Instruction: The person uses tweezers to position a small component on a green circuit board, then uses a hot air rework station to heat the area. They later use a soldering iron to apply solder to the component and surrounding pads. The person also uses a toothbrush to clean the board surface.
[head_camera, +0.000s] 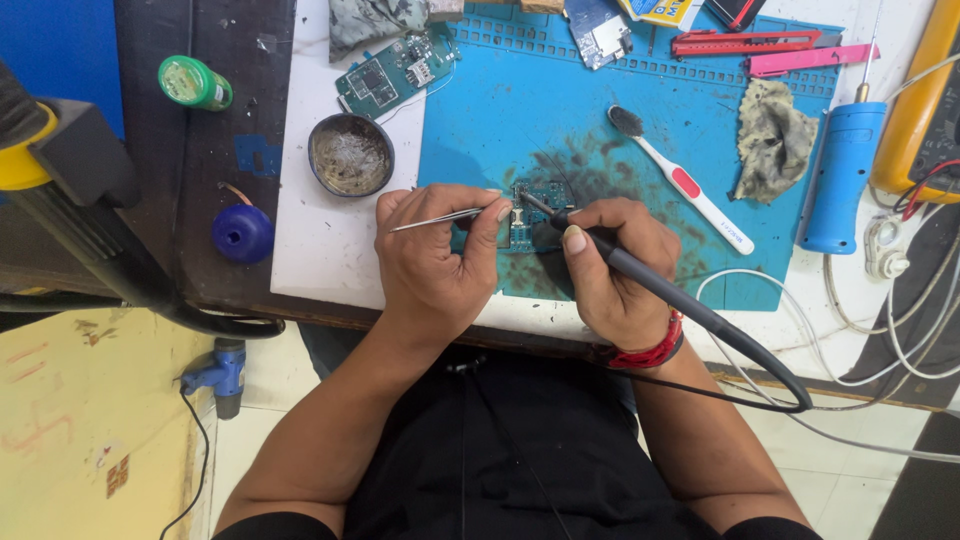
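- Small circuit board (533, 208): blue-green, lies flat on the blue work mat (640, 150), near the mat's front edge, between the two hands (partly hidden by the fingers).
- Head view, left hand (437, 262): fingers curled shut, pinching metal tweezers (440, 218) between thumb and forefinger; the tweezers lie nearly level, their free end pointing left over the white board (320, 250), their tips at the circuit board's left edge.
- Right hand (612, 268): closed in a pen grip around a black soldering iron (650, 285); its tip angles up-left and meets the top of the small circuit board. Red band on the wrist. The iron's black cable loops off right, past the bench edge.
- The mat around the circuit board is smeared dark (burn or flux stains, cannot tell which).
- Left of the mat: round tin (350, 154) with greyish contents on the white board, a larger green circuit board (395, 72) just above it, straddling the mat's edge.
- Further left on the dark bench: green-capped bottle (194, 83), blue round spool (242, 233).
- Right part of the mat: white toothbrush (680, 180) with a red grip, lying diagonally; crumpled dirty cloth (775, 140) beside it.
- Mat's top edge: red cutter knife (745, 42), pink strip beside it.
- Off the mat's right: blue cylindrical tool (840, 175), yellow meter (920, 110) with leads, white cables.
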